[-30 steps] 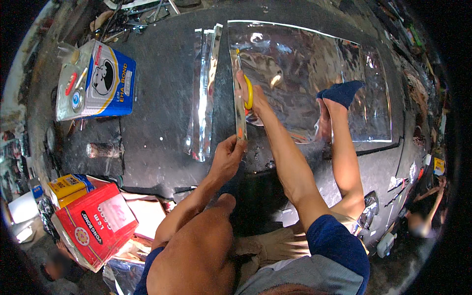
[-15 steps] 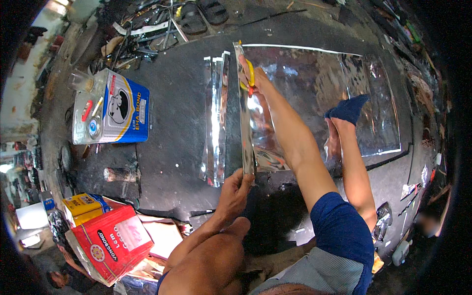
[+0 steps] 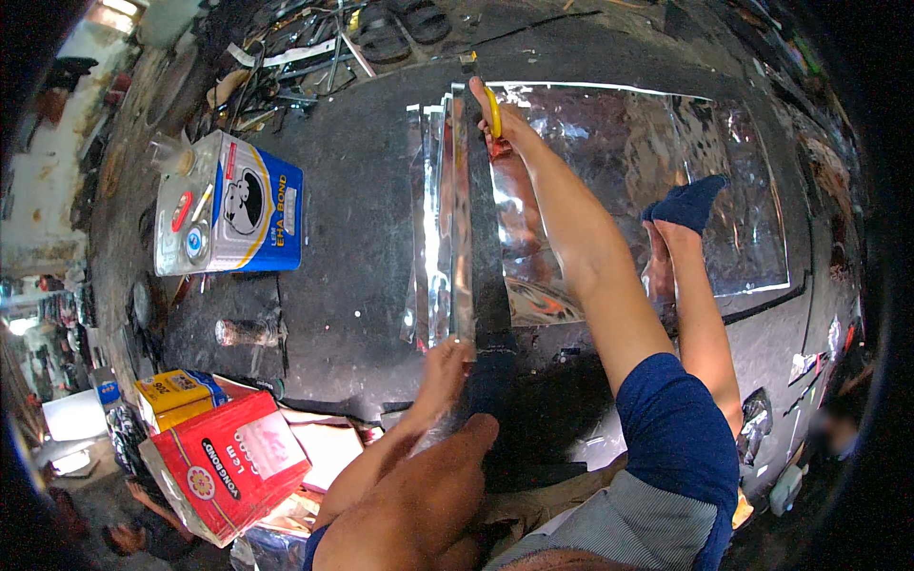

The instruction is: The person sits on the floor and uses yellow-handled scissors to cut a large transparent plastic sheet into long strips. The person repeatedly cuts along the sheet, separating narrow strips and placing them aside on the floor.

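Observation:
My left hand [image 3: 445, 369] pinches the near end of a long, narrow strip of clear shiny plastic [image 3: 461, 257]. This strip lies alongside several similar shiny strips [image 3: 433, 228] on the dark surface. Near the far end of the strip, my right hand [image 3: 503, 124] is closed round the yellow handles of a pair of scissors [image 3: 494, 111]; their blades are hard to make out. To the right of the strips lies a large clear shiny plastic sheet [image 3: 609, 143], a dark gap between them. A foot in a dark blue sock [image 3: 690, 204] rests on the sheet.
A blue and white can [image 3: 257, 214] stands at the left, with small items on its top. A red box [image 3: 224, 466] and a yellow box [image 3: 176, 400] sit at the lower left. Sandals [image 3: 400, 29] and a heap of scraps [image 3: 286, 76] lie at the far edge.
The held strip has moved left, away from the sheet and against the other strips. My left hand went left with it. My right hand, with the scissors, has moved farther away.

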The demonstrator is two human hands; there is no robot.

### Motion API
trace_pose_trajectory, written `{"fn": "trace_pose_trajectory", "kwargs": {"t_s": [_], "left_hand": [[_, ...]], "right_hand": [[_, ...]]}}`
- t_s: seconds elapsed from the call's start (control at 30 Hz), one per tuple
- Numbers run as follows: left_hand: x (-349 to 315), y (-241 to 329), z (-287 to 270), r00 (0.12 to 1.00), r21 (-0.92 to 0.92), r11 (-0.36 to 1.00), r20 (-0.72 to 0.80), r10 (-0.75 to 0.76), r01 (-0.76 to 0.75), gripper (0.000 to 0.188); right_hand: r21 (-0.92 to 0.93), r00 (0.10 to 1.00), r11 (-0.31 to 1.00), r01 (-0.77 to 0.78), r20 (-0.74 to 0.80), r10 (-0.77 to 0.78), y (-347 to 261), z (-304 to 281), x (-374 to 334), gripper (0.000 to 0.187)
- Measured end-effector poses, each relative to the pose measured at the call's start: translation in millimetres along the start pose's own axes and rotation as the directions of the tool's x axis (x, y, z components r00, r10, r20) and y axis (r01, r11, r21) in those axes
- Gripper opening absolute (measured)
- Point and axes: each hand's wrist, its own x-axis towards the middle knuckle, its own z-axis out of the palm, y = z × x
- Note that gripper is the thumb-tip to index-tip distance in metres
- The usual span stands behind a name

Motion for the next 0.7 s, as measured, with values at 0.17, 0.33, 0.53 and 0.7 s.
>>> {"fn": "trace_pose_trajectory", "kwargs": {"t_s": [0.17,0.33,0.53,0.7], "left_hand": [[16.8,-28.5,-24.2,0.647,0.909,0.416,-0.321,0.691,0.008,0.033],[67.4,-8.5,38.1,0.906,0.457,0.841,-0.153,0.394,-0.288,0.039],[119.5,-27.1,92.6,0.979,0.007,0.997,-0.189,0.082,-0.082,0.02],[121.7,-18.1,79.9,0.996,-0.153,0.986,-0.036,-0.077,0.071,0.014]], "right_hand": [[0.122,0.981,0.99,-0.069,0.19,0.045,32.1,4.1,-34.8,0.075],[0.319,0.979,0.935,-0.157,0.175,0.104,98.2,-52.4,-169.8,0.068],[0.353,0.921,0.861,-0.365,0.268,0.281,174.1,-55.0,-361.3,0.063],[0.345,0.792,0.729,-0.592,0.415,0.447,196.4,-39.8,-448.9,0.064]]}}
